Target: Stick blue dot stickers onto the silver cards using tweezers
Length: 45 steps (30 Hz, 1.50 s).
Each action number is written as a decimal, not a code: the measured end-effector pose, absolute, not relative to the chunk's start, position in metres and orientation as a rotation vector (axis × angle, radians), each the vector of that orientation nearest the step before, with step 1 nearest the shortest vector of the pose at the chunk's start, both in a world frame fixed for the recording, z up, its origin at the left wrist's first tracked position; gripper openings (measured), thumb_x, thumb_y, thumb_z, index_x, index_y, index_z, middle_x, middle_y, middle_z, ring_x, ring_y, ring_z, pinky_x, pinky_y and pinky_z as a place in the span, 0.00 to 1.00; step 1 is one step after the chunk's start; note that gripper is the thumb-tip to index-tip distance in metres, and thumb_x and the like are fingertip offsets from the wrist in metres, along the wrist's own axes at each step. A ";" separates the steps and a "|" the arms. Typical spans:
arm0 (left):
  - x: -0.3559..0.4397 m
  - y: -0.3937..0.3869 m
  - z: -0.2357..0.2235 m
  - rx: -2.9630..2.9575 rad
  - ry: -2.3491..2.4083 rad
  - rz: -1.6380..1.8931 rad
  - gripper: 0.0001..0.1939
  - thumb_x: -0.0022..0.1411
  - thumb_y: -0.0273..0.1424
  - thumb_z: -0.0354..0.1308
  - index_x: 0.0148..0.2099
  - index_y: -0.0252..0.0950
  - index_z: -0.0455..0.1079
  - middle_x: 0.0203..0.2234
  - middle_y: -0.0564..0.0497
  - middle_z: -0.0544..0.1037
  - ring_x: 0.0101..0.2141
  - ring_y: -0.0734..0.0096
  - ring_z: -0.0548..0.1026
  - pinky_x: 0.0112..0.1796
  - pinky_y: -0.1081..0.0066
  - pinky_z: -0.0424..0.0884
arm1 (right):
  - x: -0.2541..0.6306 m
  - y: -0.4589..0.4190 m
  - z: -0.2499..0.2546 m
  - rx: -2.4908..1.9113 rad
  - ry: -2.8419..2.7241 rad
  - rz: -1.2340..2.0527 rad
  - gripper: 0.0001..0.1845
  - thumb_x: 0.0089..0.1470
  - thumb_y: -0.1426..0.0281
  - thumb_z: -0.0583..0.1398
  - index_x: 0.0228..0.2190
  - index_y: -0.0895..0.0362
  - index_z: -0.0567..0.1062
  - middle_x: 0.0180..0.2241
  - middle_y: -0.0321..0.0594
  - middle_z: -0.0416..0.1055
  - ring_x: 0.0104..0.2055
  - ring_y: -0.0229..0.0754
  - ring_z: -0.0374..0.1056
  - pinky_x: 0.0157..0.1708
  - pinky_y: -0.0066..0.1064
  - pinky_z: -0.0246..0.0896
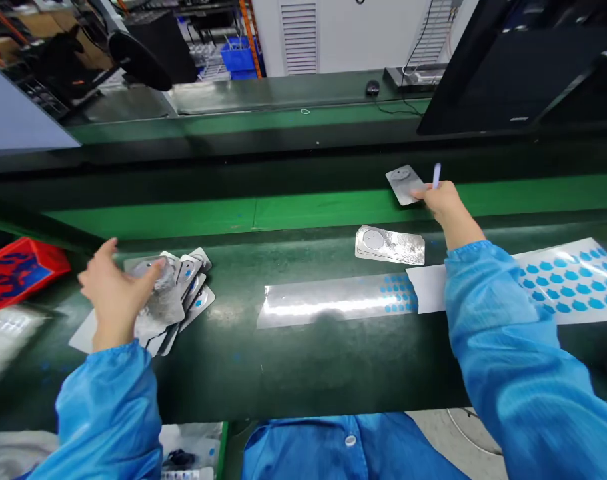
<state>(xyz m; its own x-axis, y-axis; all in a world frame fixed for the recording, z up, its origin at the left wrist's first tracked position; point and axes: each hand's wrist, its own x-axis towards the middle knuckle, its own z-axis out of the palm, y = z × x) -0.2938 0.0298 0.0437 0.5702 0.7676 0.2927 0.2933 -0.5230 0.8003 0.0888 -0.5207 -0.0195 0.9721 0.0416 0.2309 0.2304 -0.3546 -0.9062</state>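
My left hand point(114, 293) hovers over a fanned pile of silvery flat parts point(183, 293) at the left of the dark bench, fingers spread and touching the top piece. My right hand point(444, 200) reaches forward over the green conveyor belt point(283, 210), fingers pinched on the edge of one silvery plate point(403, 183), with a small white-blue stick point(436, 175) poking up from the hand. Another stack of silvery plates point(389, 245) lies on the bench just below that hand.
A long backing sheet with small blue round stickers point(578, 280) stretches across the bench from centre to right. A red tray point(18, 270) sits at the far left. A black monitor point(523, 60) and a mouse point(372, 87) stand beyond the belt.
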 end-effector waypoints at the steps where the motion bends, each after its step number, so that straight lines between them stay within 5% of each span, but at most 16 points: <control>1: -0.291 0.012 0.048 2.130 0.813 0.942 0.27 0.62 0.43 0.83 0.56 0.47 0.76 0.31 0.56 0.83 0.44 0.53 0.90 0.32 0.66 0.67 | 0.084 -0.518 -0.017 -1.886 -0.178 -0.131 0.31 0.65 0.43 0.80 0.34 0.51 0.76 0.31 0.36 0.75 0.35 0.40 0.67 0.42 0.43 0.71; 4: -0.274 -0.064 0.050 2.100 0.681 0.996 0.21 0.76 0.47 0.74 0.64 0.46 0.80 0.56 0.52 0.91 0.71 0.41 0.82 0.49 0.55 0.79 | 0.045 -0.499 -0.012 -1.793 -0.190 0.059 0.34 0.54 0.40 0.85 0.36 0.53 0.82 0.31 0.40 0.79 0.32 0.44 0.70 0.35 0.43 0.72; 8: -0.239 -0.179 0.022 1.564 0.327 0.298 0.37 0.69 0.54 0.82 0.70 0.40 0.82 0.66 0.38 0.89 0.68 0.41 0.85 0.66 0.49 0.81 | -0.057 -0.463 -0.010 -1.643 -0.367 0.385 0.39 0.49 0.36 0.85 0.43 0.54 0.86 0.38 0.42 0.85 0.38 0.49 0.79 0.39 0.43 0.78; 12: -0.213 -0.243 -0.010 0.998 0.254 0.074 0.40 0.72 0.58 0.79 0.74 0.40 0.80 0.72 0.34 0.85 0.73 0.34 0.82 0.70 0.43 0.80 | -0.128 -0.462 -0.013 -1.709 -0.464 0.517 0.33 0.67 0.34 0.75 0.45 0.52 0.89 0.38 0.41 0.83 0.36 0.47 0.76 0.37 0.39 0.74; 17: -0.210 -0.247 -0.030 0.929 0.268 -0.111 0.33 0.73 0.53 0.80 0.65 0.32 0.83 0.64 0.28 0.89 0.53 0.40 0.93 0.55 0.49 0.89 | -0.116 -0.517 -0.031 -1.980 -0.380 -0.047 0.31 0.72 0.33 0.70 0.45 0.47 0.94 0.41 0.42 0.80 0.46 0.52 0.73 0.51 0.47 0.75; 20: -0.215 -0.245 -0.039 0.879 0.196 -0.279 0.43 0.73 0.47 0.81 0.81 0.42 0.72 0.58 0.35 0.92 0.42 0.49 0.94 0.49 0.50 0.91 | -0.105 -0.542 -0.045 -1.969 -0.314 -0.034 0.32 0.70 0.33 0.71 0.41 0.48 0.94 0.34 0.40 0.78 0.37 0.49 0.70 0.44 0.45 0.74; 23: -0.219 -0.250 -0.045 0.844 0.137 -0.370 0.51 0.74 0.41 0.80 0.89 0.54 0.59 0.60 0.41 0.91 0.44 0.50 0.94 0.50 0.49 0.92 | -0.103 -0.548 -0.056 -1.812 -0.278 0.138 0.33 0.68 0.34 0.74 0.41 0.52 0.92 0.32 0.41 0.81 0.32 0.48 0.74 0.37 0.43 0.76; 29: -0.219 -0.253 -0.054 0.882 0.121 -0.369 0.36 0.75 0.35 0.77 0.78 0.50 0.70 0.54 0.42 0.91 0.46 0.53 0.93 0.53 0.53 0.90 | -0.102 -0.547 -0.066 -1.794 -0.307 0.247 0.31 0.68 0.36 0.76 0.40 0.52 0.87 0.29 0.39 0.81 0.27 0.44 0.75 0.30 0.38 0.77; 45: -0.228 -0.269 -0.045 0.888 0.120 -0.330 0.38 0.75 0.41 0.82 0.79 0.46 0.75 0.57 0.40 0.91 0.46 0.53 0.94 0.52 0.53 0.92 | -0.137 -0.513 -0.032 -1.559 -0.247 0.074 0.25 0.70 0.43 0.77 0.37 0.49 0.84 0.28 0.38 0.83 0.25 0.47 0.79 0.24 0.38 0.74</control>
